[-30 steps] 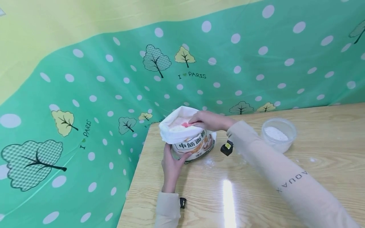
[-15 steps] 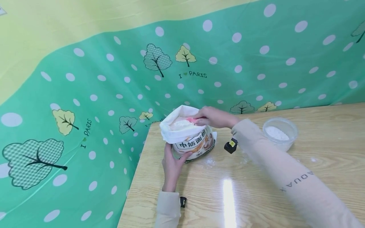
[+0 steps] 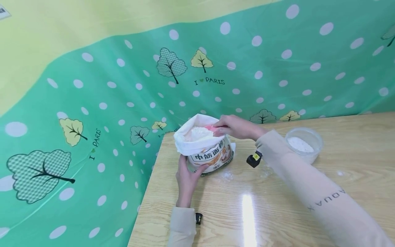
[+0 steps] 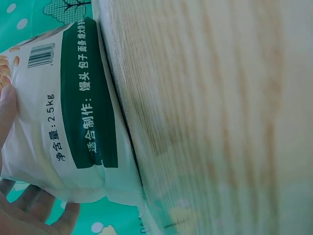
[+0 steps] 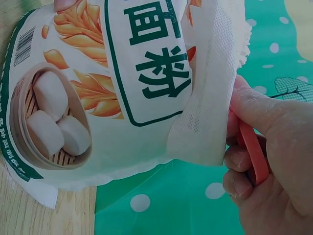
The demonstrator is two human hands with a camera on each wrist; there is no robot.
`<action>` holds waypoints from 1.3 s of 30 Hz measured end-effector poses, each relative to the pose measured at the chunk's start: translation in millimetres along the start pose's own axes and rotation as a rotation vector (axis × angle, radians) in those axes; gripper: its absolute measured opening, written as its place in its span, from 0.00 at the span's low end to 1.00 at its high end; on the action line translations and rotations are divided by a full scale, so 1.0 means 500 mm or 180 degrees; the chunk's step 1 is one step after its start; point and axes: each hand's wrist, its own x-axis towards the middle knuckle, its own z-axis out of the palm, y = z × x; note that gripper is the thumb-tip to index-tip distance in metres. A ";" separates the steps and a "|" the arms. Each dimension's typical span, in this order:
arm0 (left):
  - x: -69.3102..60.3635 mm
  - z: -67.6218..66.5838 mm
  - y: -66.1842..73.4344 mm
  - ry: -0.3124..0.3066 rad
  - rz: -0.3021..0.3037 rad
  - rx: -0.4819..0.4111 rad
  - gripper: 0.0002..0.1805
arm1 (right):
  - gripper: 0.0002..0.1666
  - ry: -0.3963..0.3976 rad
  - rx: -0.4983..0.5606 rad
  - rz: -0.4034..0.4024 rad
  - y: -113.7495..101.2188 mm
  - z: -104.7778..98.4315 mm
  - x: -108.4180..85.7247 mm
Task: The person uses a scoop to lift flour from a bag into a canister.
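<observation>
A white flour bag (image 3: 213, 155), its top folded outward, stands on the table with flour (image 3: 197, 133) visible in its mouth. My left hand (image 3: 186, 180) holds the bag's lower side, thumb across the printed front and fingers around the left; the left wrist view shows the thumb and fingers (image 4: 34, 203) on it. At the bag's right rim, my right hand (image 3: 236, 127) grips a red scoop (image 3: 211, 128). The right wrist view shows its red handle (image 5: 255, 154) between the curled fingers and palm. The scoop's far end is not clearly visible.
A clear plastic tub (image 3: 319, 145) holding white flour stands to the right, behind the right sleeve. Spilled flour (image 3: 227, 175) dusts the wooden table (image 3: 222, 212). A patterned green cloth (image 3: 123, 103) hangs close behind and to the left of the bag.
My right hand has moved slightly right and up with the scoop, toward the bag's right rim, and more loose flour shows in the bag's mouth. My left hand keeps its hold.
</observation>
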 end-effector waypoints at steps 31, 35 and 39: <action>-0.002 0.000 0.002 -0.0021 -0.0026 -0.0051 0.53 | 0.17 0.0214 0.0050 0.0198 -0.002 -0.015 -0.026; -0.001 0.002 0.003 -0.0021 -0.0012 -0.0035 0.52 | 0.15 0.0268 -0.0051 0.0216 -0.002 -0.016 -0.023; -0.001 0.003 0.002 -0.0002 0.0023 -0.0016 0.52 | 0.14 0.0303 -0.0127 0.0220 -0.003 -0.017 -0.020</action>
